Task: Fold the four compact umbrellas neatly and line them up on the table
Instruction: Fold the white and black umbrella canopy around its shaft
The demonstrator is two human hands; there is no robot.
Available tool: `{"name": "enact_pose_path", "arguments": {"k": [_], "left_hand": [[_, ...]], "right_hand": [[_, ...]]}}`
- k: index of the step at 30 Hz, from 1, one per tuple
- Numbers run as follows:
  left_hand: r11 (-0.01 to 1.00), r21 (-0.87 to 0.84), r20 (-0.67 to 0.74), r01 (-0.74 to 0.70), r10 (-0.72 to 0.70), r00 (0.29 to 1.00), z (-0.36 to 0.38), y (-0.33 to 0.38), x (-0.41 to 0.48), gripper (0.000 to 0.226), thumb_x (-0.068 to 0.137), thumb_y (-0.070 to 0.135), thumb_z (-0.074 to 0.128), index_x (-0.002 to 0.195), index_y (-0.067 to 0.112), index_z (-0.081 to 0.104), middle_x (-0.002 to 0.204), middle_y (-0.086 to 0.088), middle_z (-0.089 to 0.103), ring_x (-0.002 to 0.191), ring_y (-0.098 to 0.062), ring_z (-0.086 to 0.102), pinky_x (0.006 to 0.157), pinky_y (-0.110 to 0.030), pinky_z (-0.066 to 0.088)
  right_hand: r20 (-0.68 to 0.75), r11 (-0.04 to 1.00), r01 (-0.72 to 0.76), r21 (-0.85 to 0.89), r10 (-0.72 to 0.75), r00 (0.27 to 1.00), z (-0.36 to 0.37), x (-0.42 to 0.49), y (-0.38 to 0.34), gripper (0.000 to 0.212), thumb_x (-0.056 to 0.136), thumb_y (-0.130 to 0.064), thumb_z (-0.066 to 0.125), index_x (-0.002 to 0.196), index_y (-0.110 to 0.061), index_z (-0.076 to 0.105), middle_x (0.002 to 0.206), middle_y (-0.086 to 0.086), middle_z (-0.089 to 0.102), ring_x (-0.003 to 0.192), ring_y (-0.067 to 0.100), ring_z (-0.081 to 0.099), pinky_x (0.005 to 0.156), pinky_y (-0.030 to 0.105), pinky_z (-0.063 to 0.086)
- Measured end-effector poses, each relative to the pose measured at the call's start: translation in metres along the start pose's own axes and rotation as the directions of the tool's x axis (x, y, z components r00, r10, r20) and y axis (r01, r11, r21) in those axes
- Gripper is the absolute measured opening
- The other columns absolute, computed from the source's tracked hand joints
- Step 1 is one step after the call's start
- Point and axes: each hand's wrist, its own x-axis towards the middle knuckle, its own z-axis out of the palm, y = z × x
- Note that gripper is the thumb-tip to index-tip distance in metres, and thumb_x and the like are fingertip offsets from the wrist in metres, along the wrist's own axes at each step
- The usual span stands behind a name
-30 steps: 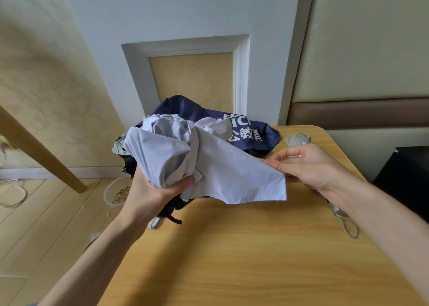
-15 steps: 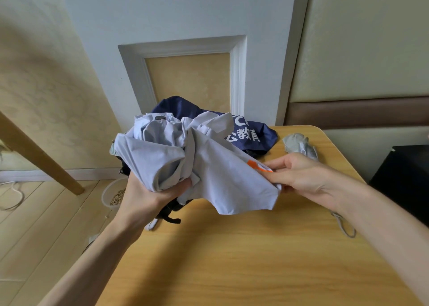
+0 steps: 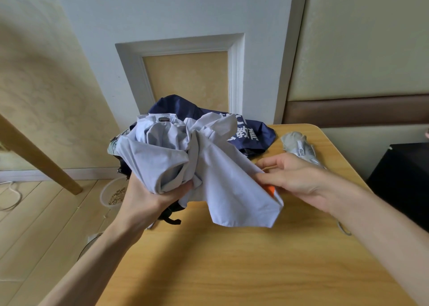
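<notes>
Navy umbrella (image 3: 255, 131) mostly behind pale umbrella (image 3: 216, 173); grey umbrella (image 3: 298, 144) partly behind right hand (image 3: 294, 178).

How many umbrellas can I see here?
3 clearly: a pale lilac umbrella nearest the camera, a navy umbrella behind it, a grey umbrella at the table's far right. A fourth may be hidden behind them.

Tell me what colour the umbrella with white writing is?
The umbrella is dark navy blue, clearest in the head view.
</notes>
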Motion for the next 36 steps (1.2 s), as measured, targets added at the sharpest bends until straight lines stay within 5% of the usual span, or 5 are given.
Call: {"name": "enact_pose_path", "arguments": {"k": [5, 11, 20, 25, 36], "left_hand": [[0.998, 0.042, 0.045, -0.035, 0.033, 0.998, 0.003, -0.002, -0.001, 0.033, 0.069, 0.02, 0.095, 0.092, 0.036, 0.077, 0.082, -0.004, 0.078, 0.074, -0.023, 0.075, 0.064, -0.062, 0.063], [0.995, 0.039, -0.028, -0.09, 0.091, 0.995, -0.003, -0.003, 0.003, 0.04, 0.076, 0.009, 0.095, 0.108, 0.016, 0.073, 0.093, -0.005, 0.079, 0.085, -0.03, 0.078, 0.057, -0.052, 0.064], [0.965, 0.098, -0.064, -0.244, 0.251, 0.966, -0.009, -0.007, 0.008, 0.044, 0.069, 0.022, 0.089, 0.108, 0.028, 0.071, 0.103, 0.007, 0.077, 0.098, -0.011, 0.074, 0.079, -0.025, 0.062], [0.964, 0.118, -0.088, -0.238, 0.249, 0.965, -0.009, -0.016, 0.011, 0.061, 0.066, 0.029, 0.092, 0.12, 0.012, 0.069, 0.109, -0.001, 0.077, 0.104, -0.013, 0.074, 0.08, -0.02, 0.059], [0.967, 0.104, -0.093, -0.233, 0.243, 0.966, -0.011, -0.014, 0.011, 0.051, 0.068, 0.025, 0.091, 0.114, 0.017, 0.071, 0.104, 0.006, 0.077, 0.099, -0.012, 0.074, 0.078, -0.023, 0.061]], "right_hand": [[-0.157, 0.99, -0.046, -0.136, 0.024, 0.987, 0.021, 0.004, 0.007, 0.034, 0.079, -0.054, 0.082, 0.078, -0.021, 0.075, 0.067, -0.008, 0.07, 0.063, 0.007, 0.059, 0.065, 0.024, 0.043], [-0.158, 0.989, -0.084, -0.123, 0.064, 0.985, 0.019, 0.01, 0.017, 0.016, 0.09, 0.0, 0.069, 0.085, -0.013, 0.064, 0.078, 0.005, 0.067, 0.059, 0.012, 0.06, 0.053, 0.022, 0.044], [-0.401, 0.982, 0.023, 0.19, 0.057, 0.914, -0.005, 0.014, 0.012, 0.019, 0.096, -0.009, 0.067, 0.088, -0.015, 0.084, 0.077, 0.003, 0.064, 0.07, 0.013, 0.054, 0.069, 0.029, 0.048], [-0.115, 0.979, -0.117, 0.168, 0.138, 0.984, -0.001, 0.006, 0.004, 0.034, 0.092, -0.045, 0.076, 0.112, -0.018, 0.078, 0.106, 0.011, 0.077, 0.094, 0.02, 0.071, 0.079, 0.034, 0.054], [-0.106, 0.978, -0.144, 0.153, 0.161, 0.981, 0.003, 0.013, 0.015, 0.018, 0.089, 0.008, 0.074, 0.1, -0.004, 0.082, 0.081, 0.009, 0.074, 0.066, 0.012, 0.06, 0.059, 0.023, 0.051]]}}
